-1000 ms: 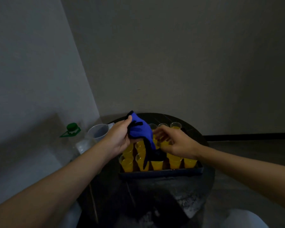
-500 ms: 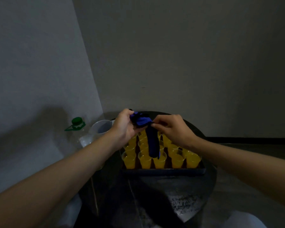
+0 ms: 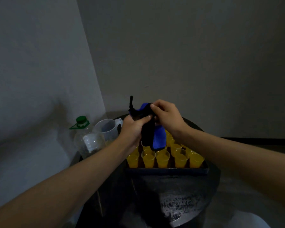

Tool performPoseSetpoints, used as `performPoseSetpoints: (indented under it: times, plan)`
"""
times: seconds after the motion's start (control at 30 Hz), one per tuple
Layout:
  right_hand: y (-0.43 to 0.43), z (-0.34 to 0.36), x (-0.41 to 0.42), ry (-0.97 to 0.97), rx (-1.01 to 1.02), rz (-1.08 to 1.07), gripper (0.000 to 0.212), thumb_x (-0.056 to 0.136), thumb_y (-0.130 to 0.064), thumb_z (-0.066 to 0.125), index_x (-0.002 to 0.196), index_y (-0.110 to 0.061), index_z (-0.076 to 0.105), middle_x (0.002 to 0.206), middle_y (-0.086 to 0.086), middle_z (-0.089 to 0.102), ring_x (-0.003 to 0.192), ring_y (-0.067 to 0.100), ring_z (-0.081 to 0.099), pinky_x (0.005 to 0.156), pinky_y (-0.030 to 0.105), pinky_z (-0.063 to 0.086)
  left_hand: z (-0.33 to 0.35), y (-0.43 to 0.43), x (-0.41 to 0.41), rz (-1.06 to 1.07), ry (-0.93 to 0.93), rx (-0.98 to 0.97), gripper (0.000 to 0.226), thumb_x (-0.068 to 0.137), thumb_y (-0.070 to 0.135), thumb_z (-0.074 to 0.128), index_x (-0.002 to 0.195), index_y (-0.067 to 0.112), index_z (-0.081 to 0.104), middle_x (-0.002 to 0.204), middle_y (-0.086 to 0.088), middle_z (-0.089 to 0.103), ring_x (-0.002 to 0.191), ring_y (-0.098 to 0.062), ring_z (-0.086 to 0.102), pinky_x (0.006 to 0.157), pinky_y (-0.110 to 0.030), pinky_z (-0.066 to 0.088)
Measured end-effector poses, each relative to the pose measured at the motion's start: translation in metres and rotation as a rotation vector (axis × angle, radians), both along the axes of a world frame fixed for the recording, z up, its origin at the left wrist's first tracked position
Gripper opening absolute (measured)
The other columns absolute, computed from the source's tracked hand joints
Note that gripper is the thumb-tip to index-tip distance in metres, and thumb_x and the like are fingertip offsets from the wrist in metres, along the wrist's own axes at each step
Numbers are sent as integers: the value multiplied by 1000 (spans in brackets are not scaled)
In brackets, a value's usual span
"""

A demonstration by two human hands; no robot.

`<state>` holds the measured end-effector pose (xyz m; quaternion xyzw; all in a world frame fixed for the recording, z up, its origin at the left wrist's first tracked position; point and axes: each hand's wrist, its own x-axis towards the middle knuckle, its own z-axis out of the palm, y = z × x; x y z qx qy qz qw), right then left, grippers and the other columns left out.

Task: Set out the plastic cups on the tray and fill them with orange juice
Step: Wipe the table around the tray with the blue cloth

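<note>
Far left, at 9 o'clock from the tray: clear bottle with green cap, upright. Just beside it, at its 3 o'clock: clear jug. Centre: left hand curled round a blue-and-black cloth. Right hand close against the left, pinching the same cloth near its top. At 6 o'clock beneath both hands: plastic cups filled with orange juice, in rows on the tray, on a round dark table.
</note>
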<state>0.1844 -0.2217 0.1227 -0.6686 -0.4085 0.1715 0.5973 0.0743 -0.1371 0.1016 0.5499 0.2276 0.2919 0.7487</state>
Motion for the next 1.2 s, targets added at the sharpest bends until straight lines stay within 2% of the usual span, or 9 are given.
performPoseSetpoints:
  times: [0.1,0.23,0.33,0.5,0.6,0.8,0.93,1.07,1.2]
  plan:
    - [7,0,0,124,23,-118,24,103,-26,50,97,-11,67,79,0,65,70,10,62,56,23,50,0,-1,-2,14,-11,-13,24,100,7,59,122,1,65,115,-18,74,104,-29,73,88,-37,61]
    - [12,3,9,182,-3,-209,30,102,-32,53,87,-11,69,87,7,71,86,22,68,76,40,57,-4,11,-6,125,23,-50,23,102,16,58,120,4,66,118,-15,73,113,-29,69,100,-45,55]
    - [7,6,19,257,-23,-234,36,100,-32,56,80,-4,65,79,12,66,78,28,65,76,49,57,-3,27,-15,218,36,-73,14,103,20,59,104,9,67,116,-16,73,113,-31,68,99,-48,55]
    - [-10,16,35,484,66,-207,28,102,-30,53,100,-6,70,93,6,72,87,23,69,67,33,53,8,50,-37,325,-18,-129,16,104,22,56,98,11,66,104,-11,73,103,-25,70,88,-39,57]
    - [-18,15,40,598,122,-65,18,100,-22,58,100,-7,68,78,1,73,70,15,72,56,26,52,14,58,-47,327,-19,-121,17,104,24,56,102,10,66,106,-9,74,105,-25,70,91,-39,57]
    - [-21,10,42,564,131,33,21,91,-2,65,112,-5,68,109,9,72,105,25,70,88,32,57,25,67,-59,342,35,-129,34,98,24,65,128,9,65,121,-11,71,108,-24,71,90,-39,60]
    - [-21,8,40,493,164,11,7,92,-7,67,98,-10,68,99,7,71,94,20,70,83,30,58,26,68,-65,358,33,-91,37,97,25,66,130,10,64,122,-7,70,114,-22,66,83,-31,55]
    - [-24,9,39,398,152,36,6,95,-19,64,93,-14,67,92,3,70,84,17,69,70,28,58,27,72,-69,331,59,42,31,96,26,67,122,8,70,117,-6,74,116,-22,66,99,-35,51]
    - [-27,10,46,377,168,80,11,97,-23,61,87,-22,62,96,4,64,93,22,61,81,36,54,27,73,-73,297,60,117,25,94,21,69,115,8,73,105,-1,78,105,-20,72,91,-34,57]
